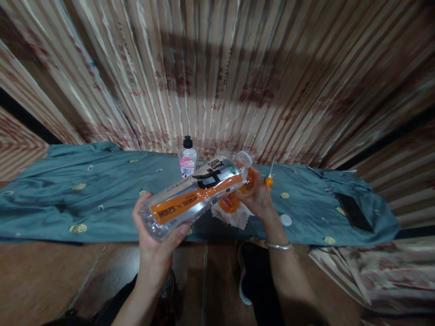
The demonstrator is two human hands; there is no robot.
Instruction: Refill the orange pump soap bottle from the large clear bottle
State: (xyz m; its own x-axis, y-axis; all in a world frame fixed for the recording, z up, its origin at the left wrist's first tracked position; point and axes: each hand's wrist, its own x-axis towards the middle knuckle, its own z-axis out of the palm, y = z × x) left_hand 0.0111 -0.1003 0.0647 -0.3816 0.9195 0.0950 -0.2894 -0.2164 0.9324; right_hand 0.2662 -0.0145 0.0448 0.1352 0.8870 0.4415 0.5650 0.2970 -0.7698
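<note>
Around the hands in the head view, a desk (pixel 112 213) draped in teal cloth (pixel 44 194) stands against a pleated, patterned curtain (pixel 217 68). A dark phone (pixel 354 213) lies towards the right end, and a round white cap (pixel 286 220) sits just beside the right wrist. Beyond the right hand (pixel 258 198) is an orange pump top (pixel 268 181) with a pale tube sticking up. A squeeze bottle (pixel 188 164) with a black top and pink label stands upright at the back.

Above the desk, a large clear bottle (pixel 200 194) is tilted, its neck up to the right; the fingers of the left hand (pixel 154 242) grip its base. It blocks part of an orange bottle (pixel 228 203), whose upper end the right fingers grasp, partly hidden. Whether liquid is in either bottle, I cannot tell.

The clear bottle is glossy, ridged plastic with a silver-and-orange printed label. Crumpled white tissue (pixel 238 220) with ragged edges lies under the orange bottle. The cloth is wrinkled, with yellow oval prints, and a shiny metal bangle (pixel 278 246) circles the right wrist.
</note>
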